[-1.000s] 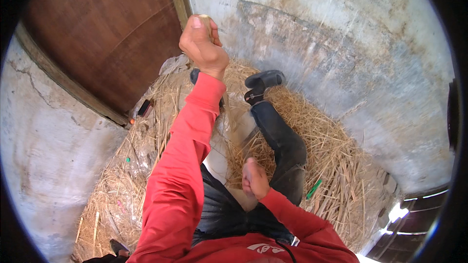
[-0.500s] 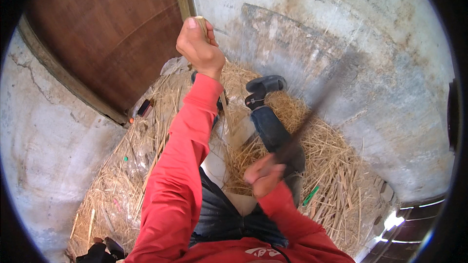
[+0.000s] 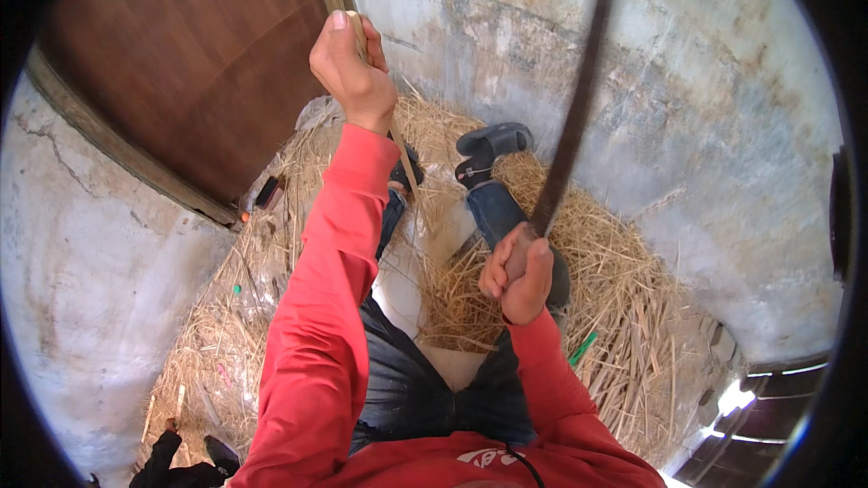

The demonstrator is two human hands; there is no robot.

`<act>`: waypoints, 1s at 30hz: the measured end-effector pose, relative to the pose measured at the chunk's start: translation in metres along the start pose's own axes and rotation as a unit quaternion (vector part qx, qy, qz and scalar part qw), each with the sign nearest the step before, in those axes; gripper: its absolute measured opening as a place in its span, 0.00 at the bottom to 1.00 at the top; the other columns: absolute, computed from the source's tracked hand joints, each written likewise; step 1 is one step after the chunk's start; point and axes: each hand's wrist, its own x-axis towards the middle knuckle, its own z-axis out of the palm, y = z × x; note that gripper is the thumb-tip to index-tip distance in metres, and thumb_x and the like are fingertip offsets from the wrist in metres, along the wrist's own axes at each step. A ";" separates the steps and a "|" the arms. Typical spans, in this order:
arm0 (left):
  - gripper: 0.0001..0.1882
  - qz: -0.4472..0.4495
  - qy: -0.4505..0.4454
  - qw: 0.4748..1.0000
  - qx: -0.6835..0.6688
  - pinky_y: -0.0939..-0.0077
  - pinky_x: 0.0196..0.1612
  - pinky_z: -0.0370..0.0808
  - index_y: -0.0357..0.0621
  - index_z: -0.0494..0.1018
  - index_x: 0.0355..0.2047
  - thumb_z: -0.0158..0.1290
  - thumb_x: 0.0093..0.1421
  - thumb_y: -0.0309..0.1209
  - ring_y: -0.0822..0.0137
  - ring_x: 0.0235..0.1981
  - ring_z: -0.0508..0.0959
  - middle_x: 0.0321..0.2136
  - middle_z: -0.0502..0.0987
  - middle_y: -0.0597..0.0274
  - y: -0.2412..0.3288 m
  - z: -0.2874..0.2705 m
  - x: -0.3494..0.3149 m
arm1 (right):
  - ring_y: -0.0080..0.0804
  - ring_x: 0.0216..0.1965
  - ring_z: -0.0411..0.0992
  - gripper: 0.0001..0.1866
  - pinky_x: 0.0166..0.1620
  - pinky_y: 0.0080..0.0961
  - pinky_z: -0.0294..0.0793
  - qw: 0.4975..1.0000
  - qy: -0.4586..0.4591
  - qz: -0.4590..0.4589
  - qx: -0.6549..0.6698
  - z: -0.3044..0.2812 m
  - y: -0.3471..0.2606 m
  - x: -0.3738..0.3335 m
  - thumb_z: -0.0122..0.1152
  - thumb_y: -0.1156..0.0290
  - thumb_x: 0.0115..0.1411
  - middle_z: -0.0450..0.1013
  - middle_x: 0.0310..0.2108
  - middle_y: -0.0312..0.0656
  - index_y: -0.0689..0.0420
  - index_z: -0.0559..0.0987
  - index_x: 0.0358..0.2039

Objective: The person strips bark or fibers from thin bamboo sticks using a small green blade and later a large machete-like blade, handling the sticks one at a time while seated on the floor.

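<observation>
My left hand (image 3: 354, 81) is raised far ahead of me, its fingers wrapped round a thin, pale strip of wood or bamboo (image 3: 404, 155). One end of the strip pokes out above the thumb; the rest runs down behind the wrist toward the floor. My right hand (image 3: 520, 276), lower and nearer my lap, grips the handle of a long, dark-bladed machete (image 3: 579, 108). Its blade points up and away, leaning slightly right, blurred near the tip. Blade and strip are well apart.
Straw and shavings (image 3: 624, 271) cover the floor around my outstretched legs. Split strips (image 3: 646, 343) lie in a pile at right, beside a green object (image 3: 583, 348). A stained wall (image 3: 723, 126) curves ahead, next to a brown door (image 3: 181, 63). Another person's dark-clothed part (image 3: 176, 465) shows at lower left.
My right hand has moved up and forward, and the machete has swung to a steeper, more upright angle. My left hand, with the strip, has shifted slightly up and left.
</observation>
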 end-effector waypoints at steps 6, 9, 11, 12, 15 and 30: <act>0.24 0.027 -0.022 0.999 0.020 0.83 0.16 0.52 0.43 0.68 0.21 0.41 0.67 0.49 0.79 0.14 0.60 0.14 0.64 0.69 -0.001 0.007 0.000 | 0.28 0.13 0.61 0.31 0.18 0.29 0.60 0.957 0.069 0.229 -0.163 -0.056 0.176 -0.073 0.43 0.37 0.65 0.62 0.14 0.36 0.54 0.68 0.23; 0.25 0.026 -0.038 0.999 0.025 0.80 0.15 0.51 0.45 0.67 0.20 0.40 0.67 0.49 0.78 0.13 0.58 0.13 0.61 0.69 0.000 0.004 -0.003 | 0.26 0.11 0.60 0.32 0.15 0.28 0.59 0.866 0.135 0.457 -0.151 -0.087 0.221 -0.101 0.45 0.35 0.64 0.60 0.13 0.36 0.53 0.65 0.20; 0.24 0.021 -0.047 0.999 0.007 0.81 0.15 0.51 0.44 0.66 0.20 0.41 0.66 0.49 0.78 0.13 0.58 0.13 0.62 0.69 -0.002 0.008 0.000 | 0.26 0.11 0.60 0.33 0.14 0.28 0.59 0.880 0.152 0.431 -0.132 -0.091 0.218 -0.085 0.44 0.35 0.64 0.59 0.12 0.36 0.53 0.65 0.20; 0.23 0.007 -0.048 0.999 0.010 0.83 0.15 0.52 0.44 0.66 0.20 0.42 0.65 0.48 0.79 0.13 0.59 0.13 0.63 0.69 0.002 0.003 -0.001 | 0.26 0.11 0.59 0.33 0.14 0.28 0.59 0.897 0.142 0.402 -0.116 -0.071 0.186 -0.071 0.44 0.35 0.64 0.59 0.12 0.36 0.53 0.65 0.20; 0.24 0.005 -0.052 0.998 0.018 0.81 0.16 0.51 0.44 0.66 0.20 0.40 0.66 0.49 0.77 0.13 0.58 0.13 0.60 0.69 0.003 0.001 0.000 | 0.25 0.12 0.60 0.31 0.16 0.26 0.60 0.959 0.103 0.253 -0.069 -0.033 0.097 -0.016 0.44 0.38 0.65 0.60 0.12 0.35 0.55 0.66 0.21; 0.25 0.009 -0.091 0.996 -0.016 0.79 0.17 0.49 0.45 0.65 0.21 0.39 0.65 0.52 0.75 0.13 0.55 0.12 0.57 0.70 0.008 -0.015 -0.006 | 0.30 0.09 0.60 0.37 0.16 0.33 0.64 0.872 0.171 0.414 -0.198 -0.094 0.215 -0.090 0.44 0.32 0.63 0.63 0.11 0.38 0.56 0.69 0.19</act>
